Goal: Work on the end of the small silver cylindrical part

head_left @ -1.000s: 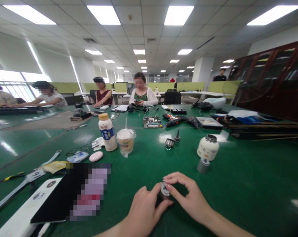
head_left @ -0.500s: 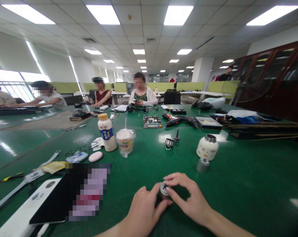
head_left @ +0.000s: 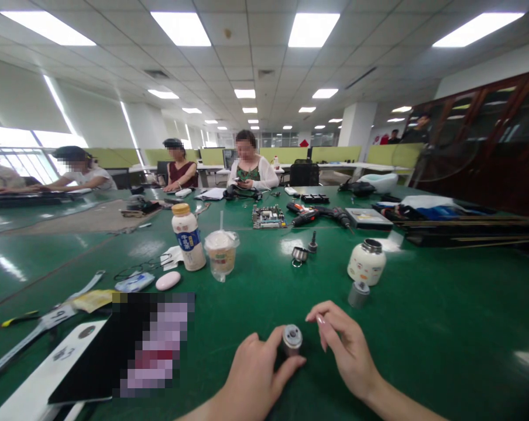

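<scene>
My left hand [head_left: 258,368] grips a short silver-grey metal cylinder [head_left: 292,341] between thumb and fingers, upright low over the green table. Its round top face shows a dark hole in the middle and smaller ones around it. My right hand [head_left: 346,345] is just right of the cylinder, not touching it. Its thumb and index fingertips come close together in a pinch; anything between them is hidden or too small to name. A similar grey cylinder [head_left: 359,294] stands farther back, by a cream jar [head_left: 367,263] with painted faces and an open metal neck.
A metal cup-like part [head_left: 299,255] and a dark bit-like piece [head_left: 312,242] lie ahead. A lidded drink cup [head_left: 221,252], a milk bottle [head_left: 188,240] and a pink oval case [head_left: 168,280] are on the left. A circuit board [head_left: 268,217] and power drills [head_left: 306,216] lie farther back; people sit beyond.
My right hand has drawn back to the right, off the top of the cylinder, uncovering its face. My left hand still holds the cylinder in nearly the same place.
</scene>
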`<act>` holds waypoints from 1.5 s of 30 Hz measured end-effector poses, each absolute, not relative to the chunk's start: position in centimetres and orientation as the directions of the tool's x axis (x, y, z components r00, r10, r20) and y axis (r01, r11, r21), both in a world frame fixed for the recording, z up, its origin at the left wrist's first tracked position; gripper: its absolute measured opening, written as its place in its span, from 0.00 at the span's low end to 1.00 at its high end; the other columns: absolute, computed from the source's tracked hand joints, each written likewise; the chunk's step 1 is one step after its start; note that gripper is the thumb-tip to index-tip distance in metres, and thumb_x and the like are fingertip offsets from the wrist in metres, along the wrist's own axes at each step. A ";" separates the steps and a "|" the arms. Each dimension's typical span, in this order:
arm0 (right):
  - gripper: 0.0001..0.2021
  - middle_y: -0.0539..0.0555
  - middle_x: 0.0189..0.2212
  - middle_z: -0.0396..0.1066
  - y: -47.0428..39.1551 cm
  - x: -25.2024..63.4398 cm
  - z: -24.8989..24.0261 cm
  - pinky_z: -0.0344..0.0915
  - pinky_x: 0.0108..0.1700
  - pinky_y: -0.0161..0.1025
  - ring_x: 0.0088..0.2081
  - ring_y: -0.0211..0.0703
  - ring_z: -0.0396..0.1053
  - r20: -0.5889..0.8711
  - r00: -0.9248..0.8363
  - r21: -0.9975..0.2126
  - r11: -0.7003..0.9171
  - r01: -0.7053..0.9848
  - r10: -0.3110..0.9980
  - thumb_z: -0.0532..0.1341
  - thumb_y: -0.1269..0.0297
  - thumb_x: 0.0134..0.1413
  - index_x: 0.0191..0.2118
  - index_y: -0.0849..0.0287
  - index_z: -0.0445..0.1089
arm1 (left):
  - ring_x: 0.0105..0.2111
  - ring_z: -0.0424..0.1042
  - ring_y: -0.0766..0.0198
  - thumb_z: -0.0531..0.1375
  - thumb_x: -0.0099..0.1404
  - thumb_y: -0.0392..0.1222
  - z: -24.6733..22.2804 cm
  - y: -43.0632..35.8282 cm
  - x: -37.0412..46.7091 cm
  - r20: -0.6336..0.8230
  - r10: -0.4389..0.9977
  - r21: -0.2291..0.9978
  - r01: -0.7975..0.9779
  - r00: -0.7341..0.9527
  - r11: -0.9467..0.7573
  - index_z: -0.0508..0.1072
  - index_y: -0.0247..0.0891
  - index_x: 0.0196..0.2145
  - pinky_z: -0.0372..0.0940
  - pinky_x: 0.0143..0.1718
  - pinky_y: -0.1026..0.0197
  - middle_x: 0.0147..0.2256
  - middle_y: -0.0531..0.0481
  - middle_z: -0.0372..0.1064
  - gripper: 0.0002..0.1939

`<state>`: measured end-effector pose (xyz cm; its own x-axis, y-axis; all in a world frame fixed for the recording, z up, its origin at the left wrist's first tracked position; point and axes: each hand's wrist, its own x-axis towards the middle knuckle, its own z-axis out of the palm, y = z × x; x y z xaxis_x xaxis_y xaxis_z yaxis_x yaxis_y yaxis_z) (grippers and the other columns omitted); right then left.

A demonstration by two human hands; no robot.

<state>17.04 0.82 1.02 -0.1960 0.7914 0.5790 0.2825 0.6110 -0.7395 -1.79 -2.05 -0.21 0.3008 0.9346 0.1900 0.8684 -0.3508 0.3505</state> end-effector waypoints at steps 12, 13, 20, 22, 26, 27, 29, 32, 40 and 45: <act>0.19 0.53 0.33 0.72 1.1 16.6 0.9 0.66 0.35 0.38 0.30 0.41 0.69 0.441 -0.256 -0.848 0.493 0.197 0.860 0.49 0.56 0.68 0.36 0.57 0.75 | 0.30 0.69 0.55 0.56 0.68 0.52 -0.1 -2.2 -2.1 0.209 0.912 0.399 0.820 0.353 -0.409 0.71 0.45 0.47 0.57 0.31 0.60 0.24 0.54 0.68 0.14; 0.19 0.54 0.34 0.74 1.0 16.6 1.1 0.67 0.41 0.39 0.35 0.44 0.71 0.454 -0.259 -0.839 0.506 0.197 0.853 0.50 0.56 0.68 0.36 0.57 0.75 | 0.30 0.69 0.55 0.56 0.68 0.52 -0.1 -2.2 -2.1 0.210 0.912 0.401 0.819 0.354 -0.410 0.71 0.45 0.47 0.57 0.31 0.60 0.24 0.53 0.68 0.14; 0.10 0.57 0.50 0.74 0.7 16.4 1.5 0.61 0.56 0.56 0.52 0.55 0.69 0.393 -0.383 -0.764 0.529 0.371 0.836 0.62 0.60 0.59 0.45 0.48 0.77 | 0.28 0.69 0.56 0.58 0.67 0.50 -0.3 -2.0 -2.0 0.212 0.916 0.398 0.826 0.341 -0.400 0.72 0.44 0.46 0.56 0.30 0.61 0.25 0.53 0.70 0.13; 0.08 0.57 0.49 0.74 0.7 16.3 1.5 0.64 0.54 0.55 0.50 0.55 0.70 0.384 -0.358 -0.769 0.510 0.386 0.851 0.64 0.60 0.57 0.41 0.48 0.79 | 0.28 0.69 0.57 0.58 0.67 0.50 -0.3 -2.0 -2.1 0.219 0.917 0.403 0.825 0.335 -0.397 0.72 0.45 0.47 0.56 0.30 0.62 0.26 0.53 0.71 0.13; 0.06 0.56 0.47 0.75 0.8 16.2 2.0 0.65 0.53 0.56 0.49 0.55 0.71 0.367 -0.332 -0.778 0.482 0.402 0.869 0.64 0.62 0.56 0.36 0.48 0.81 | 0.28 0.70 0.57 0.59 0.67 0.49 0.0 -2.1 -2.1 0.216 0.911 0.418 0.809 0.352 -0.412 0.71 0.46 0.50 0.57 0.30 0.62 0.25 0.54 0.71 0.15; 0.06 0.56 0.47 0.75 0.8 16.1 2.2 0.63 0.54 0.58 0.49 0.56 0.70 0.366 -0.332 -0.771 0.483 0.414 0.869 0.65 0.62 0.56 0.35 0.48 0.80 | 0.29 0.70 0.57 0.59 0.67 0.49 0.1 -2.0 -2.1 0.212 0.910 0.419 0.808 0.356 -0.414 0.71 0.47 0.50 0.57 0.30 0.62 0.25 0.54 0.71 0.15; 0.05 0.56 0.46 0.75 0.8 16.1 2.5 0.61 0.55 0.60 0.50 0.57 0.70 0.369 -0.336 -0.761 0.489 0.426 0.867 0.65 0.63 0.56 0.34 0.48 0.80 | 0.29 0.70 0.56 0.58 0.68 0.50 0.2 -2.0 -2.0 0.205 0.911 0.415 0.811 0.358 -0.412 0.71 0.47 0.50 0.57 0.31 0.61 0.25 0.54 0.71 0.14; 0.05 0.56 0.45 0.75 0.9 16.1 2.7 0.61 0.55 0.59 0.50 0.55 0.69 0.384 -0.337 -0.772 0.499 0.394 0.860 0.64 0.62 0.57 0.34 0.49 0.80 | 0.30 0.70 0.54 0.58 0.68 0.51 0.2 -2.0 -2.0 0.193 0.918 0.400 0.826 0.347 -0.397 0.71 0.46 0.50 0.58 0.31 0.60 0.25 0.53 0.71 0.15; 0.07 0.57 0.44 0.76 3.7 17.8 0.7 0.63 0.54 0.56 0.48 0.53 0.71 0.407 -0.269 -0.732 0.488 0.476 0.873 0.63 0.61 0.59 0.36 0.52 0.79 | 0.30 0.71 0.53 0.58 0.67 0.53 0.2 -2.1 -1.9 0.170 0.926 0.385 0.842 0.338 -0.378 0.72 0.44 0.46 0.58 0.31 0.60 0.25 0.52 0.71 0.15; 0.04 0.57 0.52 0.73 4.5 18.6 -0.5 0.57 0.56 0.64 0.56 0.60 0.64 0.365 -0.324 -0.662 0.488 0.569 0.873 0.67 0.62 0.54 0.36 0.49 0.80 | 0.31 0.71 0.52 0.58 0.67 0.52 0.2 -2.2 -2.0 0.185 0.920 0.379 0.839 0.346 -0.392 0.71 0.44 0.48 0.60 0.32 0.59 0.26 0.52 0.72 0.15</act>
<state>18.56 4.49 -0.47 -0.3239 0.8729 0.3649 0.5695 0.4879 -0.6616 -2.02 -2.15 0.15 0.3463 0.9198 0.1845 0.8387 -0.3916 0.3785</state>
